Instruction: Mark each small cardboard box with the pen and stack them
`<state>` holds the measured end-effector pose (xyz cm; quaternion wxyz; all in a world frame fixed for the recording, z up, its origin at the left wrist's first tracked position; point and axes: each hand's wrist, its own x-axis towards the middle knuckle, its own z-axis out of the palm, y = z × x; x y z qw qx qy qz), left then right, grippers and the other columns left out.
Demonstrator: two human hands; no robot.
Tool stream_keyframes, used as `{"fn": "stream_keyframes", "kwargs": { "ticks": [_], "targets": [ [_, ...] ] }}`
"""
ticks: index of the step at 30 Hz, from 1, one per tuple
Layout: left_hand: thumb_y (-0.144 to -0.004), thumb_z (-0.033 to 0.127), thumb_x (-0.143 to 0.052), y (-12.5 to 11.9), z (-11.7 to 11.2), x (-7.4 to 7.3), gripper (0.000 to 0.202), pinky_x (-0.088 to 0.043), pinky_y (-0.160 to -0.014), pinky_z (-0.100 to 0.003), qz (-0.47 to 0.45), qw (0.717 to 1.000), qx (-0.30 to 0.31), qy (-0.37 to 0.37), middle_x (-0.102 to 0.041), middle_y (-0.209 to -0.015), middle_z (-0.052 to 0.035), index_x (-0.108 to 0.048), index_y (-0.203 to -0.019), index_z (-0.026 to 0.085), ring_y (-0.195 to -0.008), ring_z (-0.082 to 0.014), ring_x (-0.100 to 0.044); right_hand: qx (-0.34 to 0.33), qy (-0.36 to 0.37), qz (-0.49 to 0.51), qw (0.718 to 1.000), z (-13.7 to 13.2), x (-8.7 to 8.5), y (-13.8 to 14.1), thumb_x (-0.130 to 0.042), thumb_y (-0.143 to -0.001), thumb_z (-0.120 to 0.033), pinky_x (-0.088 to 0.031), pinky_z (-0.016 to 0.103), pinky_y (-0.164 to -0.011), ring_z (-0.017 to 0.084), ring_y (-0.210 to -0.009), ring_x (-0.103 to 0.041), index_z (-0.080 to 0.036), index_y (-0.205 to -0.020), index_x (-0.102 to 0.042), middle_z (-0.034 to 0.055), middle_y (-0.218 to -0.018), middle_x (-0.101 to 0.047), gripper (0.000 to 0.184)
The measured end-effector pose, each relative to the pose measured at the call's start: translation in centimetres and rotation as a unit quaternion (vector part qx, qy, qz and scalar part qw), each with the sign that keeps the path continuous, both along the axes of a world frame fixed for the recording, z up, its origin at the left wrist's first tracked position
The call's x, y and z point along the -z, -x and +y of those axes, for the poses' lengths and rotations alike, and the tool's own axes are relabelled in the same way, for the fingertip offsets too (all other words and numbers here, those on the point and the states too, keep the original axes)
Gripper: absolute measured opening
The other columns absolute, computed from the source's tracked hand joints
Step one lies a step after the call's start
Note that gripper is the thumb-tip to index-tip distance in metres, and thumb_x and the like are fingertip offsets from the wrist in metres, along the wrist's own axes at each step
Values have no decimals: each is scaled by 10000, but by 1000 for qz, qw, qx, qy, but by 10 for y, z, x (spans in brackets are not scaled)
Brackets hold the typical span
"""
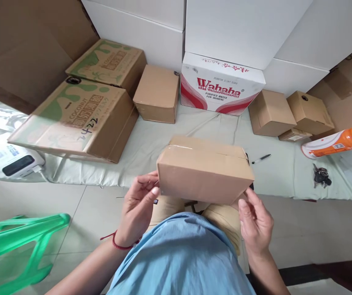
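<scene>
Between my two hands is a plain brown cardboard box (205,176), tilted, with clear tape along its top. My left hand (140,205), with a red string bracelet at the wrist, grips the box's left end. At the lower right corner, my right hand (255,217) holds the other end. Several fingertips of both hands are hidden behind or under the box. The box is at the front edge of a cloth-covered table (151,143), above my lap. A dark object behind its right side is mostly hidden.
At the back stand coconut cartons (102,119), a small brown box (157,92), a Wahaha water carton (221,88) and more small boxes (272,112). To the right lie a pen (261,159), keys (321,175) and an orange-white bottle (338,141). A white device (12,153) and green stool (25,229) are left.
</scene>
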<state>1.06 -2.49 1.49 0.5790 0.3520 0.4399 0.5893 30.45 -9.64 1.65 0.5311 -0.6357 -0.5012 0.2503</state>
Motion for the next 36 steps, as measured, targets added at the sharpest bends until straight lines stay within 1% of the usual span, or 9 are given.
{"fn": "stream_keyframes", "kwargs": {
  "ticks": [2,5,8,12,17,22,26,33,36],
  "targets": [
    [-915,543,-860,0,4,2,316,-573,-828,-237,-42,997,-33,54,-715,-1063,-21,-768,-1065,280,-949,-152,-654,-60,-36,-83,994,-1,-9,4,-706,-1037,-274,-610,284,-540,171,-706,-759,-310,-1415,-764,105,-1208,-841,385],
    [-880,622,-868,1,10,3,424,-556,-812,-243,-30,994,-32,96,-694,-1086,-20,-761,-1106,280,-950,-164,-614,-158,-104,-174,966,2,-31,17,-685,-1011,-167,-724,352,-760,256,-1054,-848,-336,-1499,-712,114,-1527,-722,516],
    [-878,588,-888,3,13,3,444,-554,-836,-249,18,994,-22,107,-706,-1165,-35,-773,-1165,269,-990,-177,-615,-203,-151,-218,943,6,-48,31,-668,-984,-117,-726,373,-934,296,-1315,-777,-295,-1643,-572,107,-1651,-601,689],
    [-884,579,-882,6,15,1,441,-560,-822,-246,25,993,-16,116,-723,-1118,-39,-781,-1149,242,-960,-175,-631,-218,-151,-225,938,10,-55,37,-677,-974,-122,-722,361,-964,309,-1384,-733,-272,-1685,-516,98,-1706,-515,745],
    [-848,570,-901,10,17,2,445,-602,-852,-274,-22,989,-20,142,-747,-1142,-29,-764,-1124,249,-1000,-188,-673,-249,-158,-202,934,14,-54,36,-687,-962,-62,-731,359,-965,295,-1325,-771,-283,-1676,-531,102,-1703,-513,763],
    [-890,772,-739,17,26,2,593,-630,-802,-342,-58,979,-50,187,-799,-1105,-77,-759,-1128,230,-1014,-267,-745,-282,-167,-160,931,14,-52,38,-669,-954,13,-742,317,-896,239,-1166,-837,-293,-1637,-579,98,-1628,-613,754],
    [-790,647,-905,25,29,0,491,-602,-715,-269,-67,978,-55,191,-800,-998,-46,-762,-994,224,-934,-232,-758,-260,-150,-124,946,9,-40,35,-668,-972,12,-735,255,-723,183,-964,-860,-343,-1582,-639,77,-1504,-733,707],
    [-815,474,-964,31,11,1,372,-619,-729,-239,-34,997,10,74,-760,-980,-22,-730,-1004,257,-855,-169,-708,-182,-45,72,980,21,-7,9,-688,-1051,-200,-709,397,-1020,278,-1373,-741,-338,-1376,-795,98,-1577,-689,369],
    [-835,386,-962,31,2,8,340,-631,-713,-257,22,999,33,23,-746,-956,-21,-695,-1002,258,-834,-169,-700,-159,-8,140,977,31,6,4,-763,-1017,-308,-690,404,-1027,281,-1383,-731,-305,-1306,-794,106,-1552,-706,291]
  ]
}}
